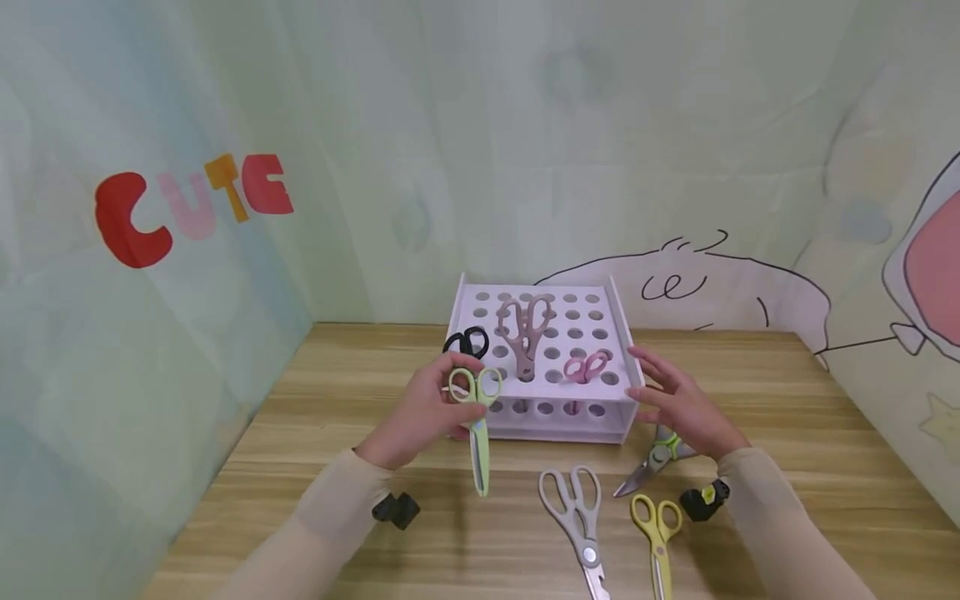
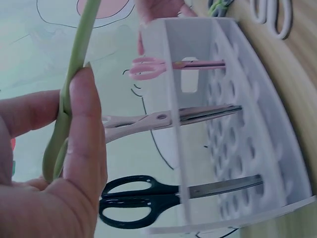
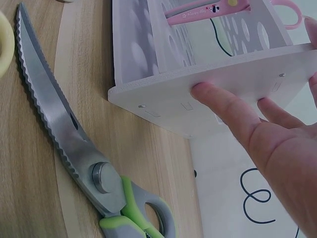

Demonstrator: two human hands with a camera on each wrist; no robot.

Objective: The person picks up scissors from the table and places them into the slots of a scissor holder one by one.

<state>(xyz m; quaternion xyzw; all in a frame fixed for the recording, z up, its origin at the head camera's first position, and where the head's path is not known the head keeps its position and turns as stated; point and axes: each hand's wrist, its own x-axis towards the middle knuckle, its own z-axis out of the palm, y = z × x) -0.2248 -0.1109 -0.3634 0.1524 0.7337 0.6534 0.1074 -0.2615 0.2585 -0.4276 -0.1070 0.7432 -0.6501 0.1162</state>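
Note:
My left hand (image 1: pixel 429 410) pinches light green scissors (image 1: pixel 480 433) near the handles, blades pointing down, in front of a white rack (image 1: pixel 540 385) with rows of round holes. My right hand (image 1: pixel 686 408) touches the rack's right side wall (image 3: pixel 163 94) with its fingertips, fingers extended. Black scissors (image 2: pixel 148 201) stand in the rack at its left. Mauve scissors (image 1: pixel 527 337) stand at the middle front and small pink scissors (image 1: pixel 585 367) at the right, handles up.
On the wooden table (image 1: pixel 330 375) lie grey scissors (image 1: pixel 581 525), yellow scissors (image 1: pixel 657 533) and grey-green shears (image 3: pixel 99 168), the shears beside the rack's right front corner. A printed cloth (image 1: pixel 360 167) hangs behind and at both sides.

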